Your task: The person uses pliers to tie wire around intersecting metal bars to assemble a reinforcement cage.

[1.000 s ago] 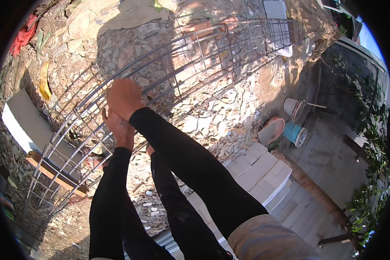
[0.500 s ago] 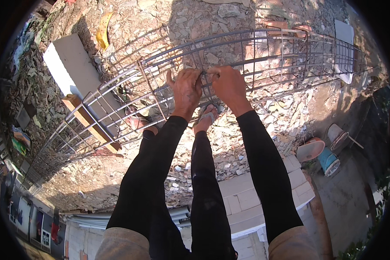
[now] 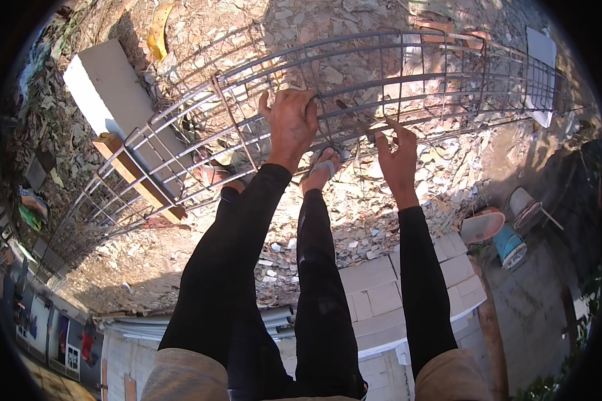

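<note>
A long rebar cage (image 3: 361, 84) of steel bars and square stirrups stretches across in front of me. My left hand (image 3: 291, 123) is closed at a crossing of a bar and a stirrup near the cage's middle; its fingertips partly hide what they pinch. To the right and closer to me, my right hand (image 3: 398, 150) has thumb and fingers on the handle ends of a thin dark tool that looks like pincers (image 3: 356, 116). The tool's head points up and left among the bars. Below the cage, my sandalled foot (image 3: 322, 170) stands on the rubble.
A pale block (image 3: 117, 83) and a wooden piece (image 3: 140, 179) lie under the cage's left end, another pale block (image 3: 540, 77) at its right end. Stacked light blocks (image 3: 374, 287), grey pipes (image 3: 274, 321), a blue bucket (image 3: 510, 247) and round tubs (image 3: 483, 226) are nearer me.
My right hand has left the crossing beside my left hand and moved right and toward me, onto the dark tool. The left hand stays at the cage's middle.
</note>
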Motion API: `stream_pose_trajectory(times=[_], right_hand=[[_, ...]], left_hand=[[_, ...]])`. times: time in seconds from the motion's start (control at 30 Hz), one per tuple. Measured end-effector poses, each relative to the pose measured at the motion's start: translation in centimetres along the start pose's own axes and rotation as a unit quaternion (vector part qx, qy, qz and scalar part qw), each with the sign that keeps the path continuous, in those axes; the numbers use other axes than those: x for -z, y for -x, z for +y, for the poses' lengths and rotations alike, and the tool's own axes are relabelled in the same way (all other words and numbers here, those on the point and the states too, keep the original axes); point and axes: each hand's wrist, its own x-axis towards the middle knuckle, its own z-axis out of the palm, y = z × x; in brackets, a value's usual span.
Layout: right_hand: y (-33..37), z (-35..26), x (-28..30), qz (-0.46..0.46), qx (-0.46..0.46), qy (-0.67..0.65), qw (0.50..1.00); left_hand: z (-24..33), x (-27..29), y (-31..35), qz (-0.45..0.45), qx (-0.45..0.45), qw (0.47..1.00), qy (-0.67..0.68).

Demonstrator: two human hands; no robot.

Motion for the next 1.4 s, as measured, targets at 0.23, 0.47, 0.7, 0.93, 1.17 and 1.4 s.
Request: stream_pose_trajectory(times=[0.23,0.47,0.7,0.93,1.17,1.4], right_hand=[[2.8,-1.7,-1.0,-0.098,-0.14,-0.219,0.961],[2.1,-1.2,-1.7,-0.024,-0.089,-0.172,0.981],[1.6,-3.8,9.6,0.089,-0.067,-0.219,0.969],[-7.1,-11.0,13.2,-0.206,-0.132,-0.43,0.869],[-5.0,-9.6,11.3,-0.369,-0.083,-0.008,0.926],[-5.2,-12.3,8.0,-0.241,0.206,0.384,0.867]], left_hand=[[-0.3,0.6,-0.1,-0.017,0.008,0.999,-0.037],[-0.3,0.3,-0.1,-0.015,0.009,1.0,-0.015],[-0.3,0.9,-0.3,-0.051,0.042,0.998,-0.02],[0.0,0.6,-0.3,-0.065,0.055,0.996,0.008],[-0.5,0.8,-0.4,-0.076,0.073,0.994,0.017],[-0.2,0.4,-0.1,-0.04,0.069,0.996,0.025]])
